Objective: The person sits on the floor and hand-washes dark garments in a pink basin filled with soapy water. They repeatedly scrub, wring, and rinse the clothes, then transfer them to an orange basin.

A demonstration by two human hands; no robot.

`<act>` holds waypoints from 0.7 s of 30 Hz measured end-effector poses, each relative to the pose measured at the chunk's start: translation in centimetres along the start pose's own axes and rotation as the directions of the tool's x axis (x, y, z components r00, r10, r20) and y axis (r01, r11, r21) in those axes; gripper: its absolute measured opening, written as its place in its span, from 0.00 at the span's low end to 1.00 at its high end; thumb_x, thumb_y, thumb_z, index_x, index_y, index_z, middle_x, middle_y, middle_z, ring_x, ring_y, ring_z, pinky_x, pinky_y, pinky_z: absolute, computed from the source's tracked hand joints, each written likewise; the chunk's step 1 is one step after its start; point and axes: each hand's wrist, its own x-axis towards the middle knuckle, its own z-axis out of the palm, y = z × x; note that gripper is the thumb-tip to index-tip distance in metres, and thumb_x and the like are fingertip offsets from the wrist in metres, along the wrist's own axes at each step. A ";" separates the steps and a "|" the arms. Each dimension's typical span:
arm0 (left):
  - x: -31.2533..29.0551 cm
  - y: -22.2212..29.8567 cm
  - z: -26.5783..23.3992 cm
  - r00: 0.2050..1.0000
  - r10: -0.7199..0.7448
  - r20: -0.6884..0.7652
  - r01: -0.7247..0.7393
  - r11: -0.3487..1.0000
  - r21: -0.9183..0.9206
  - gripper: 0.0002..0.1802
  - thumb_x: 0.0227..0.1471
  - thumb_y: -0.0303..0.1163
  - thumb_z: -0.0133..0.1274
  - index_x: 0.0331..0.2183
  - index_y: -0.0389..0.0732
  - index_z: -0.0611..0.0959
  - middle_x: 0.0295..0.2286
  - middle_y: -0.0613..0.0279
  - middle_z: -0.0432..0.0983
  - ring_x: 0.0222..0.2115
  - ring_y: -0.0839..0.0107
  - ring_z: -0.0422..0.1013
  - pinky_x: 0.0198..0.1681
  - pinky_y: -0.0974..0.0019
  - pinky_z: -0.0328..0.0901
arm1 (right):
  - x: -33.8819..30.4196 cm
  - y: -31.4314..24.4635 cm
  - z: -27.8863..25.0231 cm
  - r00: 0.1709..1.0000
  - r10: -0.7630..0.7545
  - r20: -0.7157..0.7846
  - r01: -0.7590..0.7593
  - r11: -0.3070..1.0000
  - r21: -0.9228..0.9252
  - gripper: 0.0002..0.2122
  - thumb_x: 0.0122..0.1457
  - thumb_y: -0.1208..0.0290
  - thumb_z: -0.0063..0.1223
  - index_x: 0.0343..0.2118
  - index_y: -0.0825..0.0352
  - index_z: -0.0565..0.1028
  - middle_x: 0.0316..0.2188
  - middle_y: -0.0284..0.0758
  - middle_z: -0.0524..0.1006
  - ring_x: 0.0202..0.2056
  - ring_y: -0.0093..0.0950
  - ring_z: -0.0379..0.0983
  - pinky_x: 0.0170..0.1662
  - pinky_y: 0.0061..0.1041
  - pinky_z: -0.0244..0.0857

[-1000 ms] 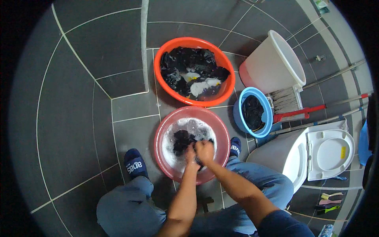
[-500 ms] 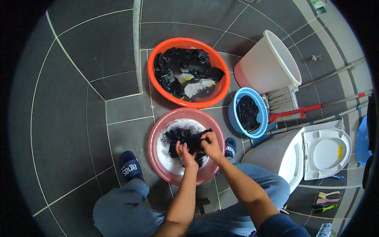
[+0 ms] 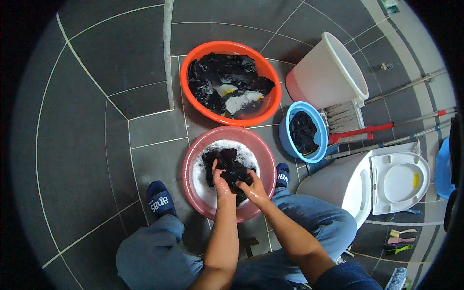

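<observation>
A pink basin [image 3: 263, 150] stands on the floor between my feet, with white suds [image 3: 198, 186] in it. In the basin is a bunched wet black garment [image 3: 233, 170]; part of it lies in the suds and its lower side is hidden. My left hand [image 3: 221, 183] grips the cloth from the left, fingers curled up along it. From the right, my right hand [image 3: 253, 190] grasps the same cloth, thumb pointing inward. Both hands are close together over the basin.
Beyond the pink basin stands an orange basin [image 3: 279, 99] holding water, dark clothes and white pieces. To the right are a blue bucket [image 3: 285, 140] with dark cloth, a tall whitish bucket [image 3: 321, 72], a broom [image 3: 343, 121] and a toilet [image 3: 338, 188]. Slippered feet flank the basin.
My right hand has come down and leftward, nearer my left hand. The black garment is now gathered more tightly between both hands. The whole view has shifted slightly.
</observation>
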 end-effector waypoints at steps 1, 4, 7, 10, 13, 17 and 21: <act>0.1 0.2 -0.2 1.000 0.007 0.021 -0.006 0.999 -0.034 0.31 0.44 0.29 0.47 0.55 0.49 0.72 0.49 0.57 0.72 0.48 0.57 0.71 0.50 0.52 0.70 | 0.0 0.0 0.0 1.000 -0.015 -0.022 0.016 1.000 0.012 0.20 0.48 0.73 0.64 0.43 0.68 0.68 0.34 0.34 0.71 0.36 0.26 0.67 0.45 0.25 0.64; -0.1 -0.6 -0.3 1.000 -0.001 0.012 0.001 1.000 -0.005 0.32 0.43 0.31 0.48 0.54 0.51 0.73 0.49 0.56 0.71 0.48 0.56 0.70 0.50 0.52 0.69 | 0.0 -0.2 -0.2 0.989 -0.102 -0.107 0.102 0.995 -0.004 0.14 0.49 0.76 0.63 0.33 0.66 0.67 0.28 0.30 0.69 0.31 0.22 0.64 0.38 0.22 0.61; -0.4 -1.6 0.3 0.997 -0.053 -0.047 0.055 0.998 0.040 0.32 0.45 0.33 0.49 0.55 0.53 0.71 0.49 0.56 0.71 0.49 0.56 0.70 0.51 0.53 0.68 | 0.2 -0.8 -0.6 0.939 -0.274 -0.208 0.252 0.960 -0.123 0.15 0.49 0.76 0.64 0.24 0.65 0.63 0.25 0.30 0.66 0.29 0.21 0.60 0.33 0.22 0.58; -0.7 -2.7 1.2 0.977 -0.101 -0.187 0.141 0.966 0.215 0.32 0.46 0.39 0.58 0.55 0.56 0.71 0.45 0.56 0.70 0.46 0.58 0.70 0.48 0.55 0.68 | -1.2 -3.4 0.7 0.920 -0.332 -0.210 0.234 0.892 -0.386 0.17 0.50 0.73 0.65 0.20 0.66 0.63 0.21 0.33 0.65 0.26 0.23 0.60 0.29 0.24 0.58; 4.5 -1.5 -6.4 0.986 -0.159 -0.051 0.167 0.957 0.239 0.27 0.50 0.50 0.64 0.46 0.47 0.75 0.41 0.62 0.73 0.40 0.66 0.71 0.43 0.60 0.69 | -1.7 -4.8 5.5 0.930 -0.367 -0.014 0.283 0.740 -0.610 0.17 0.55 0.63 0.58 0.18 0.69 0.68 0.15 0.47 0.71 0.19 0.45 0.70 0.26 0.40 0.63; -0.3 -5.0 0.7 0.929 -0.024 -0.370 0.213 0.852 0.479 0.23 0.56 0.49 0.57 0.45 0.42 0.80 0.39 0.60 0.77 0.41 0.62 0.73 0.49 0.57 0.68 | 4.5 0.2 0.2 0.874 -0.167 -0.456 -0.151 0.800 -0.581 0.17 0.56 0.60 0.47 0.23 0.71 0.75 0.23 0.57 0.75 0.28 0.57 0.73 0.33 0.50 0.65; 1.3 -3.2 -5.6 0.857 -0.475 -0.200 0.495 0.866 0.068 0.23 0.54 0.48 0.54 0.45 0.42 0.80 0.39 0.60 0.77 0.42 0.58 0.72 0.52 0.55 0.65 | 2.4 3.4 1.6 0.965 -0.231 -0.122 0.105 0.770 -0.630 0.15 0.54 0.62 0.50 0.23 0.72 0.74 0.23 0.57 0.75 0.29 0.56 0.74 0.36 0.49 0.66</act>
